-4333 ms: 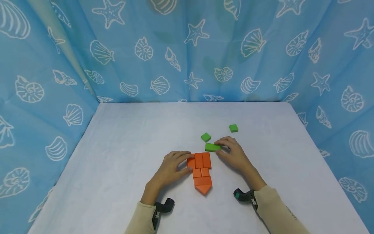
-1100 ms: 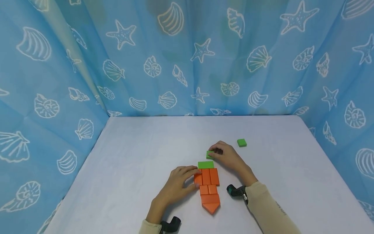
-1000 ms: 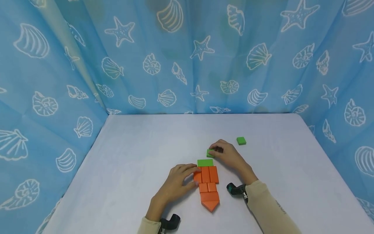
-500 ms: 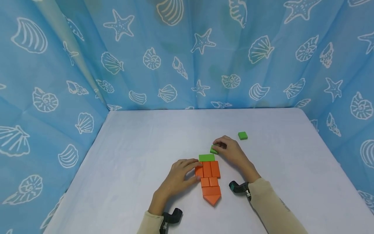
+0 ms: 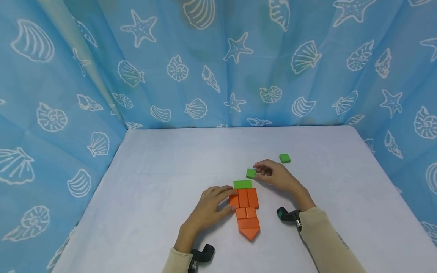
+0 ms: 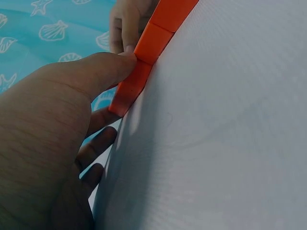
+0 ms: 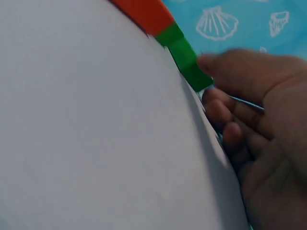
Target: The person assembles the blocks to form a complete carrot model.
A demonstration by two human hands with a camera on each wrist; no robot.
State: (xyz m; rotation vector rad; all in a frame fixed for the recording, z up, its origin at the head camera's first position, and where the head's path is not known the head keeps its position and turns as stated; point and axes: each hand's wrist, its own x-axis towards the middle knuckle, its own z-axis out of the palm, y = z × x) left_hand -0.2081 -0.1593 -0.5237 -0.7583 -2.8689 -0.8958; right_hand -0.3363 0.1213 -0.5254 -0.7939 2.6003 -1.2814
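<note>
Orange wooden blocks (image 5: 243, 198) lie flat and joined in an upright shape, its lower end a triangular block (image 5: 250, 234). Along their far edge sits a green rectangular block (image 5: 242, 184). My left hand (image 5: 209, 206) holds the left orange block (image 6: 132, 86) at its outer side, thumb and fingers at separate places on it. Just beyond the green rectangle, a small green square block (image 5: 251, 173) rests slightly turned. My right hand (image 5: 278, 176) is at its right edge, fingers bent and loose; in the right wrist view the thumb overlaps the green block (image 7: 196, 76).
Another green square block (image 5: 285, 158) lies farther back on the right. A white cloth covers the table (image 5: 164, 163), and a blue shell-patterned curtain (image 5: 205, 76) hangs behind and at both sides. Each wrist carries a black camera mount (image 5: 288, 215).
The green rectangle went from the right hand to the orange blocks' far edge. Later the right hand pinched the small green square, turned it, then eased rightward off it. The left hand stays put.
</note>
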